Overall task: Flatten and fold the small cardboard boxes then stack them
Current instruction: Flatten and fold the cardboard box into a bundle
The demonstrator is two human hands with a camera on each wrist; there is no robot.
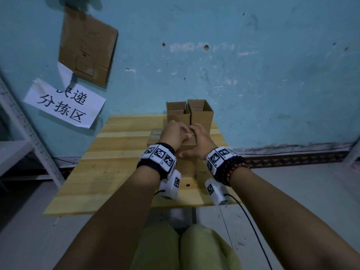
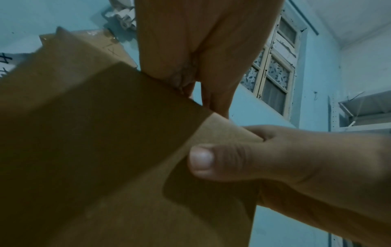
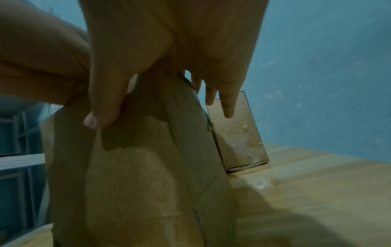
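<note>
A small brown cardboard box (image 1: 186, 162) stands upright near the middle of the wooden table (image 1: 109, 172). Both hands hold its top. My left hand (image 1: 174, 134) reaches over the top edge from the left, and its fingertips are hidden behind the cardboard (image 2: 95, 150). My right hand (image 1: 197, 141) grips from the right. Its thumb (image 3: 99, 117) presses the near face of the box (image 3: 137, 175), and its fingers (image 3: 225, 102) hang over the far side. Two more open boxes (image 1: 178, 112) (image 1: 201, 112) stand side by side at the back against the wall.
More low cardboard (image 1: 154, 135) lies on the table just left of the held box. The blue wall (image 1: 253, 75) carries a paper sign (image 1: 64, 103) and a taped cardboard sheet (image 1: 87, 49). A metal shelf (image 1: 23, 137) stands at the left.
</note>
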